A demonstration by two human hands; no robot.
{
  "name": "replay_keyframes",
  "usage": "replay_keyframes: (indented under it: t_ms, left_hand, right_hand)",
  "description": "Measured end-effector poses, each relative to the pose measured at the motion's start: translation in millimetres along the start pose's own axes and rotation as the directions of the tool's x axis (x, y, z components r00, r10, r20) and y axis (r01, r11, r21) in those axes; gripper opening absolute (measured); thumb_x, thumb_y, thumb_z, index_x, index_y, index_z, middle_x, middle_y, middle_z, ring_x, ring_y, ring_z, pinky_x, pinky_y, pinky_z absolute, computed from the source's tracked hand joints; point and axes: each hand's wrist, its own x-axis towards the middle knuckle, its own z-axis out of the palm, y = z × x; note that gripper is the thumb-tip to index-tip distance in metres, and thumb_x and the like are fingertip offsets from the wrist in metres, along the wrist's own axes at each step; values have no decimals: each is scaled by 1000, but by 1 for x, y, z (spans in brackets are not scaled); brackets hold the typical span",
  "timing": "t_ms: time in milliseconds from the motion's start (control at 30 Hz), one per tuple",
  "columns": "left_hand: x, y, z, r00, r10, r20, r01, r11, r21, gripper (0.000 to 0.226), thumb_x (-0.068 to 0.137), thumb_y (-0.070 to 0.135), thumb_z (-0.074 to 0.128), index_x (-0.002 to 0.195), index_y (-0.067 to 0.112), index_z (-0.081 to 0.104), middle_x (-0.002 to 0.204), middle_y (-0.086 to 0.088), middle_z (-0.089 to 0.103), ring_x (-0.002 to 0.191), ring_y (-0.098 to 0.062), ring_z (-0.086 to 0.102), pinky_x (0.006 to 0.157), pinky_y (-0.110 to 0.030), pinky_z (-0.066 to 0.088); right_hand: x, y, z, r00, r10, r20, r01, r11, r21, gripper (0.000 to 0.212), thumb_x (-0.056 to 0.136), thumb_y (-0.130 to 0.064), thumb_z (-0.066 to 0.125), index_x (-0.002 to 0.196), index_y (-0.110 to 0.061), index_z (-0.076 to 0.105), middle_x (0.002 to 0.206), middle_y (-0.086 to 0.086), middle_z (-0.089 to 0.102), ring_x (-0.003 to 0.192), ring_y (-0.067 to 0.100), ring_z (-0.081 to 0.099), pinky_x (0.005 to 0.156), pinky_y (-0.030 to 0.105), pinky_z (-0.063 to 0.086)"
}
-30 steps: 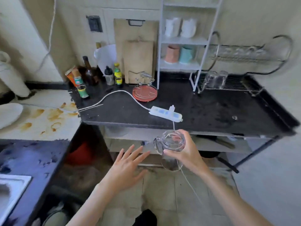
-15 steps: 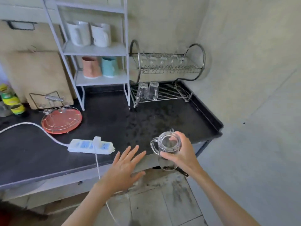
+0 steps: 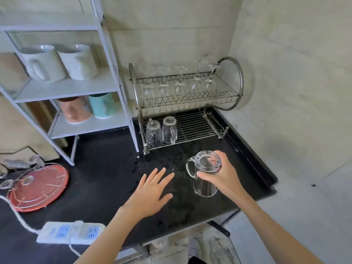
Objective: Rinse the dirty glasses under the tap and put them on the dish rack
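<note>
while my right hand (image 3: 225, 176) curls its fingers and thumb round a clear glass mug (image 3: 206, 173), holding it upside down in the air over the black counter (image 3: 106, 155), my left hand (image 3: 152, 189) hovers flat beside it with the fingers spread and straight, gripping nothing. the mug's handle sticks out toward my left hand, and the mug sits in front of the dish rack (image 3: 190, 128), near it but apart. on the rack's lower wire shelf two glass mugs (image 3: 162, 131) stand inverted side by side at the left end. stemmed glasses (image 3: 180, 82) hang in a row on the upper tier. left of the rack a white shelf unit (image 3: 106, 60) holds white, pink and teal mugs. a red round lid (image 3: 39, 185) lies further left on the counter, and a white power strip (image 3: 70, 232) rests near the front edge
</note>
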Motion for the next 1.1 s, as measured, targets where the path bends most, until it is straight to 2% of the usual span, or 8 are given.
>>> replay_keyframes:
  t_ms: [167,333,433,500,633,700,867,1100]
  left_hand:
    - [74,-4,4,989,-138,-58,139,990,6,61,98,42,35,148,29,4,155,-5,-17,143,-29,-13,116,-42,2]
    - [146,-15,11,969,-237,-72,241,969,60,75,70,36,76,136,17,45,147,-17,28,127,-42,42,95,-51,42]
    - [178,-20,15,947,-319,-49,321,947,32,70,96,32,44,149,17,1,150,-5,-17,143,-35,-5,115,-46,8]
    - [191,-22,20,939,-344,-24,345,934,90,70,98,30,36,146,18,-13,151,-4,-22,142,-32,-14,115,-43,0]
    - [201,-31,33,952,-297,-72,303,948,97,94,62,31,81,140,12,32,139,-14,46,127,-33,45,98,-45,42]
    - [204,-35,44,954,-276,-119,290,950,118,94,53,28,84,134,11,39,131,-11,56,120,-30,54,93,-44,47]
    - [202,-40,60,959,-254,-129,270,955,124,94,52,26,83,132,8,38,132,-9,55,124,-26,48,102,-44,26]
    - [195,-51,70,951,-251,-179,280,946,162,110,57,23,79,146,8,16,142,-7,45,133,-24,27,108,-47,8]
  right_hand:
    - [100,11,-6,998,-46,47,45,999,22,74,65,-33,84,125,-28,41,114,-15,50,107,6,51,95,26,40]
    - [188,23,-8,993,-83,83,82,996,19,77,67,-28,84,129,-20,40,119,-9,40,102,2,45,85,11,35]
    - [228,28,-5,990,-93,103,93,996,14,79,68,-25,84,132,-17,39,120,-8,38,106,4,43,88,15,31]
    - [248,33,-1,990,-92,111,91,996,9,78,67,-24,84,131,-15,40,119,-7,39,106,5,44,88,16,32]
    - [277,36,11,984,-71,162,66,997,36,71,68,-24,83,124,-19,41,118,-6,39,102,4,45,87,10,37]
    - [287,35,18,983,-70,168,64,997,40,62,68,-23,83,112,-28,40,113,-7,40,98,5,46,78,4,36]
    - [304,40,36,975,-50,216,35,997,72,89,67,-25,84,139,-15,33,133,0,43,117,11,49,97,20,36]
    - [306,41,39,966,-17,260,11,1000,23,88,70,-24,82,140,-14,29,136,3,42,118,11,47,97,21,34]
